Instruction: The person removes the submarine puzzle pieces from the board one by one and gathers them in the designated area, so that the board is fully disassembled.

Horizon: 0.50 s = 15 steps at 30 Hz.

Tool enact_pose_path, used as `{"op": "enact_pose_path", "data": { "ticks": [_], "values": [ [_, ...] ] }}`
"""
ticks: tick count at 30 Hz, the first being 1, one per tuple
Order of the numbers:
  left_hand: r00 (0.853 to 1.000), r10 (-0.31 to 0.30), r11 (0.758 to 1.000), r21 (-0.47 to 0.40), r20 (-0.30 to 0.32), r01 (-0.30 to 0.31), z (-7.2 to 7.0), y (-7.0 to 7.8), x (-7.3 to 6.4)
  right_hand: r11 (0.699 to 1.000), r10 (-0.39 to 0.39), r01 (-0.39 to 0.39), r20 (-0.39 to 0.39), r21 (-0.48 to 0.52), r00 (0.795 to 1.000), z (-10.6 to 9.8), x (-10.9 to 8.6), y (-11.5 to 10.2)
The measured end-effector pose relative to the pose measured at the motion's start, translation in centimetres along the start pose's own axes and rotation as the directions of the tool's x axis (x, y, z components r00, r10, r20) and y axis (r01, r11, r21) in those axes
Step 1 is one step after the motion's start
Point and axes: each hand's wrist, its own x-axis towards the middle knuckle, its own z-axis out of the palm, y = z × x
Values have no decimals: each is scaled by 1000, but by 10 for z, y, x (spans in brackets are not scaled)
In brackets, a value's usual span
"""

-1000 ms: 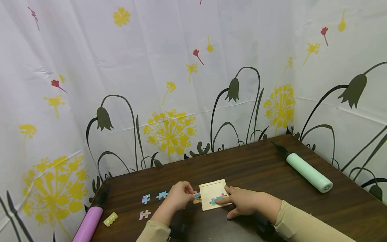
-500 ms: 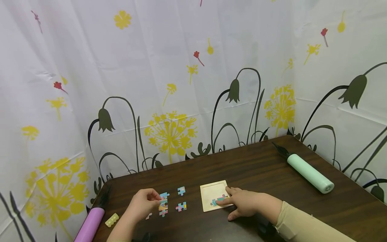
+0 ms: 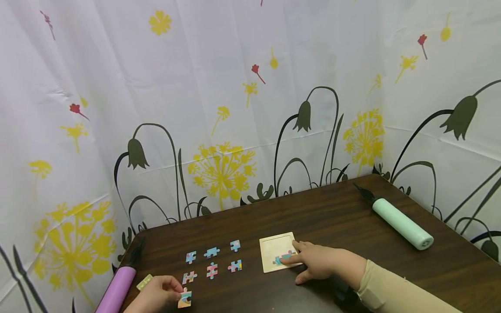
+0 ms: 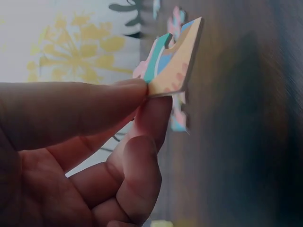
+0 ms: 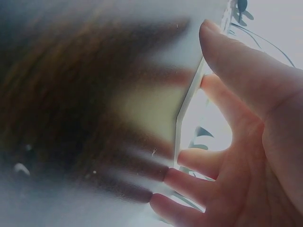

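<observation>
My left hand (image 3: 158,293) is low on the left of the head view, pinching a jigsaw piece (image 3: 185,299) between thumb and fingertip. The left wrist view shows this piece (image 4: 170,66) tilted up, with orange, teal and blue print. My right hand (image 3: 315,261) rests at the right edge of a square wooden puzzle tray (image 3: 271,243), fingers spread and fairly straight. Its fingertips reach over the rim, by joined pieces (image 3: 287,255) along the tray's near side. In the right wrist view, the fingertips and thumb meet the table surface and the tray's thin edge (image 5: 177,132).
Several loose jigsaw pieces (image 3: 212,270) lie in two rows left of the tray. A yellow block (image 3: 144,281) sits partly behind my left hand. A purple hand pump (image 3: 117,289) lies at the table's left edge, a mint-green one (image 3: 402,223) at the right. A printed curtain (image 3: 235,108) hangs behind.
My left hand has carried the jigsaw piece leftward from beside the tray, past the loose pieces, to the near left of the table. My right hand has stayed at the tray.
</observation>
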Motion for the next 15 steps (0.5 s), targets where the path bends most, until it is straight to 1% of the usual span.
{"op": "enact_pose_path", "data": {
  "ticks": [1,4,8,11,13,15],
  "values": [
    [1000,-13,1000,-2,8,13,-1,-4,-1,1000,1,-1,0,-2,1000,0,0,0],
    [999,-41,999,2,2,41,-1,-16,-3,1000,-1,1,-2,-6,1000,-1,0,0],
    [999,-41,999,-18,12,42,2,-28,-3,1000,-9,9,-4,-9,1000,-1,0,-1],
    [999,-44,999,-26,16,45,4,-34,-2,1000,-12,12,-3,-11,1000,0,0,-1],
    [999,-54,999,-5,-4,54,7,-34,0,1000,-11,11,-1,-13,1000,-1,0,0],
    [996,-73,997,26,-45,74,9,-32,1,1000,-11,11,-1,-16,1000,-1,0,0]
  ]
}}
